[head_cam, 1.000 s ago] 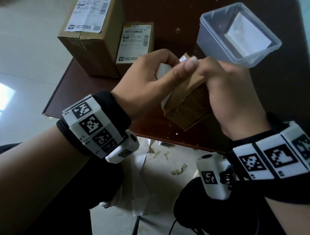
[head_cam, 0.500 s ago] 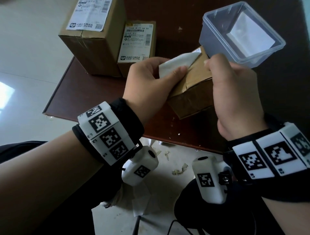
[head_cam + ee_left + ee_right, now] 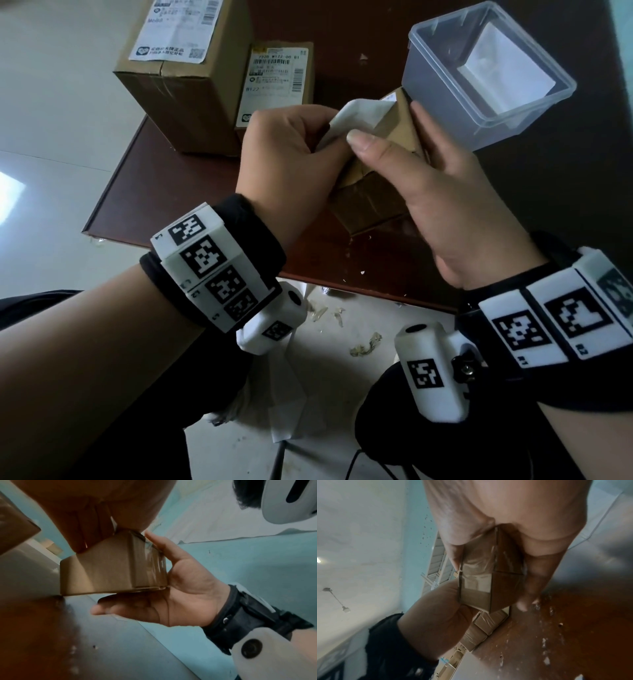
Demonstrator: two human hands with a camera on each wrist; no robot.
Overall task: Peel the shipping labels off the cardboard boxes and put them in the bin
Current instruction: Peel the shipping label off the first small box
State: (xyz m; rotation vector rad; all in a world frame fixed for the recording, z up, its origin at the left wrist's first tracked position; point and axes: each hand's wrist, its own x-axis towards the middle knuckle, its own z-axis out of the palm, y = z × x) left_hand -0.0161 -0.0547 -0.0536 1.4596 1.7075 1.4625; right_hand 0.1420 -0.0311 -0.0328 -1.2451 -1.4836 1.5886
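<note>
A small cardboard box point(image 3: 368, 202) is held tilted above the near edge of the brown table point(image 3: 164, 192). My right hand point(image 3: 442, 192) holds it, thumb across the top face and fingers along the far side; the left wrist view shows this hold on the box point(image 3: 111, 566). My left hand point(image 3: 291, 147) pinches a white shipping label point(image 3: 356, 113), lifted and folded back from the box's top, with its far corner still stuck. The clear plastic bin point(image 3: 442, 102) stands just behind the box with a white label point(image 3: 507, 78) inside. In the right wrist view the box point(image 3: 477, 585) sits between both hands.
Two more boxes stand at the table's back left: a large one point(image 3: 178, 102) and a smaller one point(image 3: 274, 78), each with a label on top. Paper scraps point(image 3: 364, 346) lie on the floor below the table edge.
My left hand has pulled the label up and back to the left, baring more of the box's top. My right thumb has slid onto the bared cardboard.
</note>
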